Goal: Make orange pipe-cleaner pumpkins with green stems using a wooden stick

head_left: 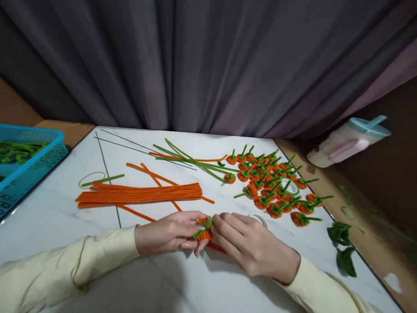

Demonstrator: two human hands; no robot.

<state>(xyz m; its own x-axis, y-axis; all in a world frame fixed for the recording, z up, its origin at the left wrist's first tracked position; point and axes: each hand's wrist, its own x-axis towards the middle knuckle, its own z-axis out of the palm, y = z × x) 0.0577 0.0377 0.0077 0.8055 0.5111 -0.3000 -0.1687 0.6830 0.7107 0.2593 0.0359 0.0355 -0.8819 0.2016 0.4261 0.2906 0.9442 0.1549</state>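
Between my two hands is a small pipe-cleaner pumpkin point(205, 234), orange with green pieces on top. My left hand point(172, 231) is closed on it from the left, with thumb and fingers around its side. From the right, my right hand point(249, 239) pinches at its edge; its fingertips are partly hidden behind the knuckles. An orange strip point(216, 249) lies under my hands. Beyond them lies a bundle of orange pipe cleaners point(139, 194), with loose orange ones across and beneath it. Several finished-looking orange pumpkins point(273, 209) with green stems cluster to the right.
Green pipe cleaners point(191, 158) and thin dark wires point(143, 147) lie at the back. A tape roll point(290, 186) sits among the pumpkins, and another white roll point(260, 220) by my right hand. Blue basket point(54, 155) left; tumbler point(348, 142) and dark green leaves point(345, 260) right.
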